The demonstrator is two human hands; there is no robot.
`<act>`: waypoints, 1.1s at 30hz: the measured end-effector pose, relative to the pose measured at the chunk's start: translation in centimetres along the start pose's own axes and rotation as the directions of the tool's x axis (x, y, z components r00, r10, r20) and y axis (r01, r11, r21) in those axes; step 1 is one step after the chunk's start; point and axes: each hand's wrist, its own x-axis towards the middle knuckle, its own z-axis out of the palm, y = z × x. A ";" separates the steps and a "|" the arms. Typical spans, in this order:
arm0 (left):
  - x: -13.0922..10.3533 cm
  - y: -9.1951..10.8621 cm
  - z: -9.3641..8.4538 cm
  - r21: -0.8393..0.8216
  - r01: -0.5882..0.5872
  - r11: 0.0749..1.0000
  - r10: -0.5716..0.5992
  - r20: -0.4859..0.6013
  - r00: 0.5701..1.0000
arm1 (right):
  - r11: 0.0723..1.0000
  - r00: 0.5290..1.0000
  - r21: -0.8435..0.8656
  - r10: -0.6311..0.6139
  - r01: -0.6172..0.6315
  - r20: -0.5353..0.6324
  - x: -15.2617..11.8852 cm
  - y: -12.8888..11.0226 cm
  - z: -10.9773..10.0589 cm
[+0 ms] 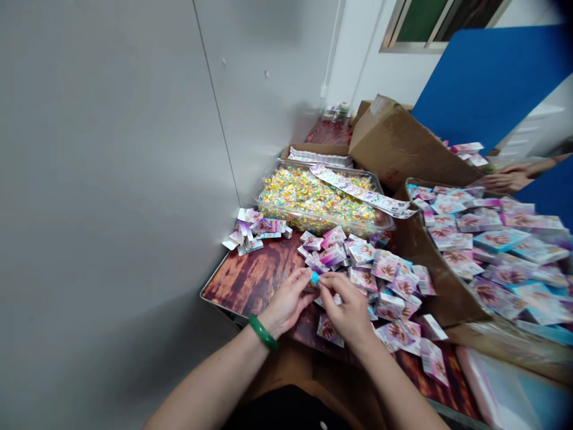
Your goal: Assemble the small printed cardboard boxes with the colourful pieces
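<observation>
Pinching a small blue-ended box (314,278) with both hands here, left hand (290,300) and right hand (348,306) nearly closed, fingertips on it, just above the counter (255,283). Messy pile of little printed boxes (386,267) right beside, clear tub (387,224) of colorful packets behind, stuffed carton (441,292) off to the right.
</observation>
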 end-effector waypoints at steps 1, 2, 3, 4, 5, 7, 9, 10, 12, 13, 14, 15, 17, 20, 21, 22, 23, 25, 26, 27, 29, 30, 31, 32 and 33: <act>0.0 0.0 -0.1 0.012 -0.002 1.000 0.002 -0.008 1.000 | 0.999 0.999 -0.017 -0.030 0.030 0.012 -0.1 0.1 0.0; 0.0 0.0 -0.1 0.017 -0.005 1.000 0.005 -0.017 1.000 | 0.998 0.998 -0.031 -0.060 0.061 0.025 -0.1 0.3 0.0; 0.0 0.0 -0.1 0.016 -0.009 1.000 0.010 -0.027 1.000 | 0.996 0.996 -0.036 -0.085 0.086 0.034 -0.2 0.4 0.0; 0.0 0.0 -0.1 0.012 -0.014 1.000 0.014 -0.034 0.999 | 0.995 0.995 -0.030 -0.097 0.098 0.033 -0.2 0.5 0.1; 0.0 0.0 0.0 0.008 -0.017 1.000 0.017 -0.036 0.999 | 0.996 0.995 -0.011 -0.092 0.093 0.022 -0.3 0.6 0.1; -0.1 0.0 0.2 -0.004 -0.019 1.000 0.019 -0.027 0.999 | 0.997 0.998 0.038 -0.059 0.060 -0.026 -0.3 0.6 0.3; -0.2 0.1 0.6 -0.020 -0.025 0.999 0.025 -0.004 1.000 | 0.996 0.997 0.085 -0.024 0.030 -0.074 -0.4 0.5 0.5; -0.2 0.3 0.8 -0.029 -0.030 0.999 0.030 0.006 1.000 | 0.994 0.996 0.111 -0.006 0.016 -0.084 -0.3 0.5 0.5; -0.3 0.8 1.0 -0.037 -0.041 0.998 0.042 0.018 0.999 | 0.983 0.997 0.181 0.049 -0.036 -0.064 0.0 0.3 0.5; -0.3 1.1 1.1 -0.035 -0.046 0.998 0.047 0.019 0.999 | 0.972 0.995 0.221 0.094 -0.083 -0.042 0.2 0.2 0.4; -0.3 1.4 1.1 -0.030 -0.049 0.998 0.050 0.020 0.999 | 0.956 0.989 0.259 0.148 -0.138 -0.020 0.5 0.1 0.4; -0.3 1.7 1.1 -0.024 -0.047 0.999 0.048 0.023 0.999 | 0.938 0.980 0.291 0.201 -0.191 -0.002 0.8 0.0 0.3; -0.3 2.2 1.1 -0.017 -0.035 0.999 0.036 0.041 0.998 | 0.904 0.963 0.339 0.270 -0.258 0.013 1.5 -0.1 0.2; -0.1 2.8 1.1 -0.033 -0.009 0.999 0.011 0.062 0.998 | 0.874 0.954 0.399 0.300 -0.278 0.009 2.5 -0.4 0.1; 0.0 2.9 1.1 -0.045 0.000 0.999 0.003 0.062 0.998 | 0.865 0.951 0.415 0.309 -0.283 0.004 2.9 -0.4 0.1; 0.1 3.0 1.2 -0.060 0.008 0.998 -0.005 0.060 0.998 | 0.860 0.949 0.423 0.317 -0.286 -0.002 3.2 -0.5 0.1; 0.3 3.2 1.4 -0.080 0.013 0.997 -0.008 0.056 0.998 | 0.862 0.948 0.421 0.317 -0.283 -0.013 3.5 -0.5 0.0; 0.6 3.5 1.7 -0.125 0.014 0.992 -0.006 0.061 0.998 | 0.894 0.961 0.380 0.273 -0.237 -0.044 4.1 -0.5 -0.1; 0.8 3.8 2.0 -0.145 0.011 0.989 -0.002 0.067 0.998 | 0.917 0.970 0.344 0.236 -0.204 -0.054 4.4 -0.6 -0.3; 0.9 4.0 2.2 -0.160 0.010 0.987 0.002 0.076 0.997 | 0.935 0.978 0.308 0.200 -0.174 -0.056 4.8 -0.6 -0.5; 1.2 4.5 2.7 -0.161 0.013 0.987 0.002 0.094 0.996 | 0.957 0.988 0.250 0.155 -0.145 -0.024 5.6 -0.7 -1.0; 1.3 4.8 3.0 -0.154 0.015 0.988 0.000 0.097 0.995 | 0.964 0.990 0.224 0.144 -0.141 0.001 6.0 -0.8 -1.3; 1.4 5.0 3.2 -0.149 0.012 0.989 0.002 0.096 0.995 | 0.972 0.991 0.193 0.131 -0.133 0.022 6.4 -1.0 -1.6; 1.5 5.3 3.5 -0.148 0.006 0.989 0.008 0.096 0.995 | 0.981 0.994 0.156 0.108 -0.112 0.030 6.8 -1.1 -1.8; 1.7 5.5 3.8 -0.152 -0.003 0.988 0.018 0.098 0.995 | 0.991 0.997 0.113 0.073 -0.075 0.027 7.1 -1.3 -2.0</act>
